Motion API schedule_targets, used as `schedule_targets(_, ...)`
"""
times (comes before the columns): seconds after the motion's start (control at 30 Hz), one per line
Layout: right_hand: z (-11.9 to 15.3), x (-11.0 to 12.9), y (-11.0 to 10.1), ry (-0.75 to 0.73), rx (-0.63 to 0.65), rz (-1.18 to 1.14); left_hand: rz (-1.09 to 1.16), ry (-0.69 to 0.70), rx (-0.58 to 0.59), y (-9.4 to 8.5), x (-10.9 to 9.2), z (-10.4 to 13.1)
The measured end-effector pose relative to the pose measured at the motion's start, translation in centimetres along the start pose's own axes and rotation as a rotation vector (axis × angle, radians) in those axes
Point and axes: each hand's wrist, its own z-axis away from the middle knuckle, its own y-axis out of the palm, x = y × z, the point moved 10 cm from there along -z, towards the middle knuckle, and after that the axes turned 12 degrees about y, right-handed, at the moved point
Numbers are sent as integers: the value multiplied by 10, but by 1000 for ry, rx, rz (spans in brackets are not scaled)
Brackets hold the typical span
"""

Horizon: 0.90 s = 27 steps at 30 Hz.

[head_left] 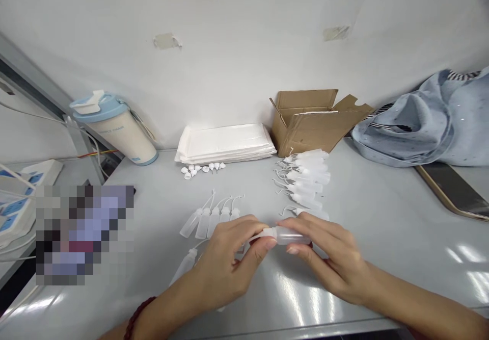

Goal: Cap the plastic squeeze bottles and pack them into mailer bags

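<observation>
Between my two hands lies a small translucent plastic squeeze bottle, held sideways above the grey table. My left hand pinches its white cap end with thumb and fingers. Around the bottle's body close the thumb and fingers of my right hand. Left of and partly behind my left hand are several similar bottles with thin white tubes; one more bottle lies nearer, partly covered by my wrist. Beyond my right hand, a stacked row of such bottles has its tubes pointing left.
Small white caps lie before a stack of white packets. An open cardboard box stands by the wall. A tumbler and a power strip are left; a light-blue fabric bag and a phone are right.
</observation>
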Motion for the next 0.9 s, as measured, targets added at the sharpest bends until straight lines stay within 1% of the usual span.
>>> schedule_targets(0.13, -2, -5, -1, 52, 39, -40, -81, 167, -40, -2, -11, -1)
schedule_targets(0.23, -4, -8, 0, 115, 71, -96, -95, 210, -30, -3, -13, -2)
schedule_targets(0.33, -6, -12, 6, 204, 147, -145, -29, 170, 4, -5, -9, -3)
schedule_targets(0.43, -4, -19, 12, 290, 206, -168, 64, 80, 46, -4, -1, -3)
schedule_targets(0.5, -4, -20, 12, 294, 195, -175, 96, -1, 83, -1, 6, -3)
schedule_targets(0.57, -4, -19, 10, 277, 166, -177, 98, -47, 103, 2, 10, -2)
schedule_targets(0.63, -4, -18, 8, 266, 154, -183, 96, -44, 99, 2, 10, -3)
schedule_targets(0.73, -5, -20, 11, 314, 206, -213, 105, -24, 94, 3, 8, -4)
schedule_targets(0.83, -5, -30, 17, 451, 308, -281, 113, 8, 94, 4, 5, -4)
schedule_targets(0.9, -2, -39, 22, 560, 378, -359, 87, 69, 72, 3, -1, -3)
